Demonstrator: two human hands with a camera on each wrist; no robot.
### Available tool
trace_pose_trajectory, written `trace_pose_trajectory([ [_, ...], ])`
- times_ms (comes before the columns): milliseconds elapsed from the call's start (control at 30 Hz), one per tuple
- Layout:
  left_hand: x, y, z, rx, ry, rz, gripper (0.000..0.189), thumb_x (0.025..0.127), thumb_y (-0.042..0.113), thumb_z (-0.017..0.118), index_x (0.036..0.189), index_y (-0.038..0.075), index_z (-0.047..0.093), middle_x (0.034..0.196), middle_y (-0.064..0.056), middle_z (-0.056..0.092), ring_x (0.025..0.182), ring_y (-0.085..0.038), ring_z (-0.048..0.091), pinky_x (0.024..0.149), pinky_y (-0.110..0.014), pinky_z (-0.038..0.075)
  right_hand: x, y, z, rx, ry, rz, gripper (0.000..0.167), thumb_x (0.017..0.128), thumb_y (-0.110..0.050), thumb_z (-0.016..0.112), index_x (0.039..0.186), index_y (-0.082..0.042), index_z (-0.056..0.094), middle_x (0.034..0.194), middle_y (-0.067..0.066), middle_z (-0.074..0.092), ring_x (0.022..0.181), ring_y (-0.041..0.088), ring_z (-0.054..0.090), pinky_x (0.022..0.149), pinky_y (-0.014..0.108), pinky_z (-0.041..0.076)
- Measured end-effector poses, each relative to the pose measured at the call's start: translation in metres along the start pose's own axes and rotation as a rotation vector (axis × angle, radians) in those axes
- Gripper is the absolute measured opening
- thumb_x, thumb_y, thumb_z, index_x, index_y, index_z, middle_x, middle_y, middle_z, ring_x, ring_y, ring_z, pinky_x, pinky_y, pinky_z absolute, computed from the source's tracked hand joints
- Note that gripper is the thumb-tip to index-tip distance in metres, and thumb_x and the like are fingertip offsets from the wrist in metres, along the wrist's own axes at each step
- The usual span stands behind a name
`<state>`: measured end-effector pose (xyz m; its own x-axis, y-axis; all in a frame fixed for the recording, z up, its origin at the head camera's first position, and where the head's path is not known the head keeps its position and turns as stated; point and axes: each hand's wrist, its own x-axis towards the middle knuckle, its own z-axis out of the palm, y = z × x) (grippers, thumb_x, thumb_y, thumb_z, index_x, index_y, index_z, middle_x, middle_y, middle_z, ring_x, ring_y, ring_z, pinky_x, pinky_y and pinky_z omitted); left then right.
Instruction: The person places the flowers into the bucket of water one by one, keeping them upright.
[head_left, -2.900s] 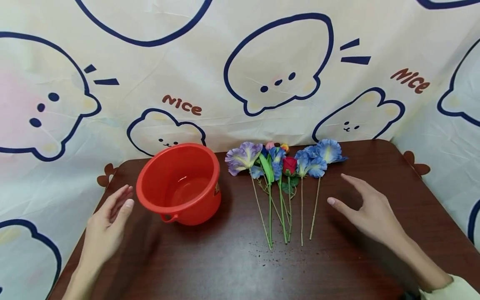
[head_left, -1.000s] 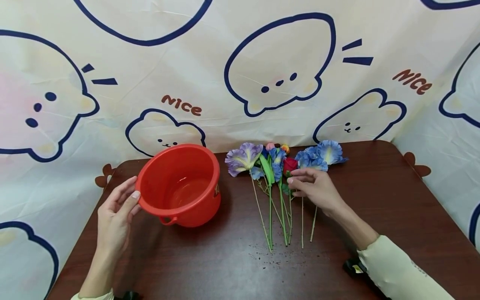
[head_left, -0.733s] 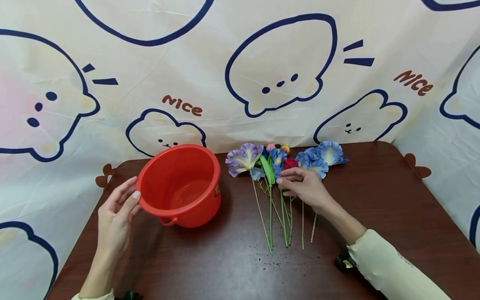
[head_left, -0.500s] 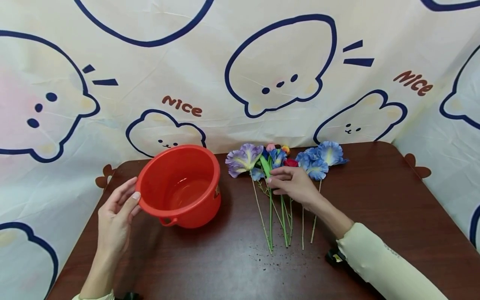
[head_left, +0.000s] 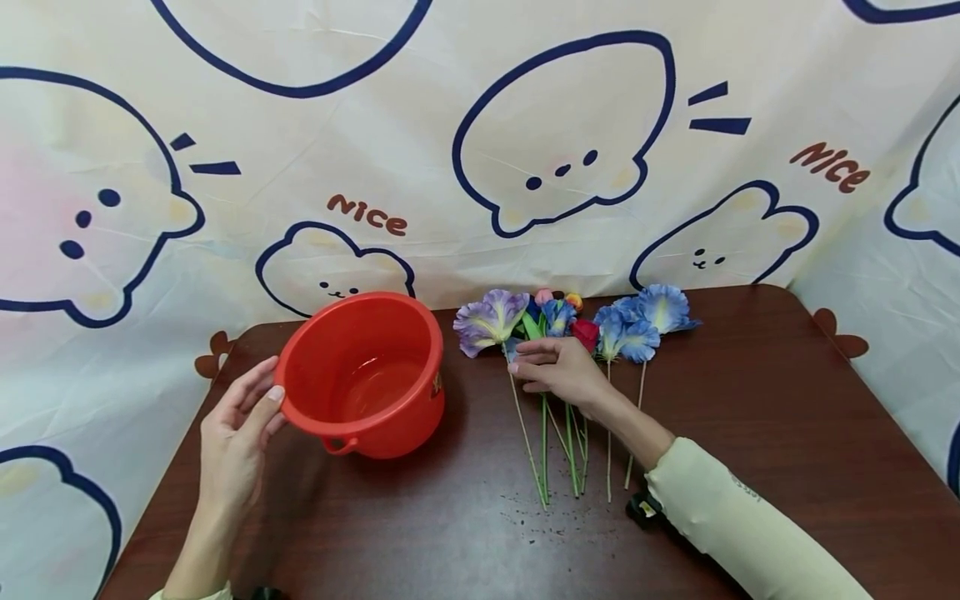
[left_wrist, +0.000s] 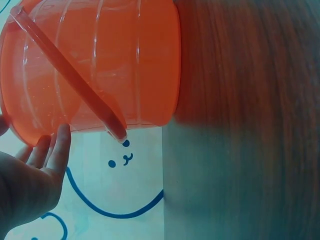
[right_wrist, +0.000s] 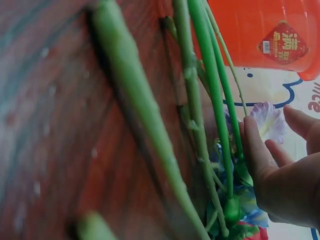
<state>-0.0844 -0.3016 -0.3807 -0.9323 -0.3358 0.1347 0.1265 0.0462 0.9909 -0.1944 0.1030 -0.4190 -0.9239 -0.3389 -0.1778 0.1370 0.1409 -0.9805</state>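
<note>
A red plastic bucket [head_left: 408, 425] stands upright on the left of the table. My left hand [head_left: 234, 446] touches its left side near the rim; in the left wrist view its extended fingers [left_wrist: 61, 150] meet the outer wall below the bucket's handle [left_wrist: 70, 75]. Artificial flowers lie side by side to the right, stems towards me. My right hand [head_left: 566, 375] hovers over the bunch, fingers slightly bent, with thumb and fingertips right at the stem of the purple flower [head_left: 487, 323]. It partly covers the green stems [head_left: 545, 458] and a green leaf.
Beyond that hand lie a red rose [head_left: 585, 333] and blue flowers [head_left: 663, 308]. Pink and orange blooms show behind. Dark crumbs [head_left: 555, 523] are scattered near the stem ends on the brown table [head_left: 420, 533]. A cartoon-printed cloth [head_left: 555, 100] hangs at the back.
My right hand has come in from the right and moved left across the flowers to the purple one. Earlier, my left hand moved to the bucket and has stayed. Bucket and flowers lie unmoved.
</note>
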Motion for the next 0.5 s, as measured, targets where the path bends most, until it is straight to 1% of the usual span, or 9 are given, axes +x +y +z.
trace_pose_trajectory([
  [100, 0.0, 0.0, 0.0, -0.002, 0.0, 0.0, 0.047, 0.106, 0.007, 0.064, 0.153, 0.008, 0.058, 0.129, 0.004, 0.071, 0.107, -0.003, 0.076, 0.083, -0.017, 0.063, 0.003, 0.003, 0.004, 0.005, 0.001, 0.017, 0.048, 0.101, -0.012, 0.076, 0.144, 0.005, 0.063, 0.134, 0.027, 0.072, 0.113, 0.032, 0.079, 0.091, 0.045, 0.067],
  [200, -0.001, 0.0, 0.001, -0.001, 0.0, 0.002, 0.047, 0.106, 0.007, 0.064, 0.153, 0.008, 0.058, 0.129, 0.004, 0.071, 0.108, -0.003, 0.076, 0.083, -0.017, 0.063, 0.004, 0.004, 0.008, 0.004, -0.009, 0.032, 0.052, 0.1, -0.011, 0.077, 0.146, 0.006, 0.06, 0.135, 0.029, 0.071, 0.115, 0.036, 0.078, 0.09, 0.046, 0.068],
  [333, -0.001, 0.0, 0.001, 0.003, -0.002, 0.005, 0.047, 0.106, 0.007, 0.065, 0.153, 0.008, 0.058, 0.129, 0.004, 0.071, 0.108, -0.003, 0.076, 0.083, -0.017, 0.063, 0.004, 0.003, 0.011, 0.026, -0.008, 0.075, 0.053, 0.099, -0.007, 0.077, 0.146, 0.007, 0.059, 0.132, 0.03, 0.072, 0.112, 0.037, 0.079, 0.086, 0.042, 0.069],
  [400, -0.001, 0.001, 0.0, 0.006, -0.002, 0.006, 0.047, 0.106, 0.008, 0.065, 0.153, 0.008, 0.058, 0.129, 0.004, 0.071, 0.108, -0.003, 0.076, 0.083, -0.017, 0.063, 0.004, 0.002, 0.012, 0.04, -0.005, 0.093, 0.051, 0.099, -0.004, 0.076, 0.145, 0.007, 0.059, 0.13, 0.03, 0.073, 0.108, 0.035, 0.08, 0.083, 0.04, 0.069],
  [500, -0.001, 0.001, 0.001, 0.011, -0.003, 0.005, 0.048, 0.106, 0.008, 0.065, 0.153, 0.008, 0.057, 0.129, 0.005, 0.071, 0.108, -0.003, 0.076, 0.083, -0.017, 0.063, 0.004, 0.001, 0.013, 0.058, 0.001, 0.105, 0.047, 0.098, 0.0, 0.074, 0.143, 0.008, 0.061, 0.125, 0.03, 0.075, 0.099, 0.028, 0.082, 0.081, 0.038, 0.069],
])
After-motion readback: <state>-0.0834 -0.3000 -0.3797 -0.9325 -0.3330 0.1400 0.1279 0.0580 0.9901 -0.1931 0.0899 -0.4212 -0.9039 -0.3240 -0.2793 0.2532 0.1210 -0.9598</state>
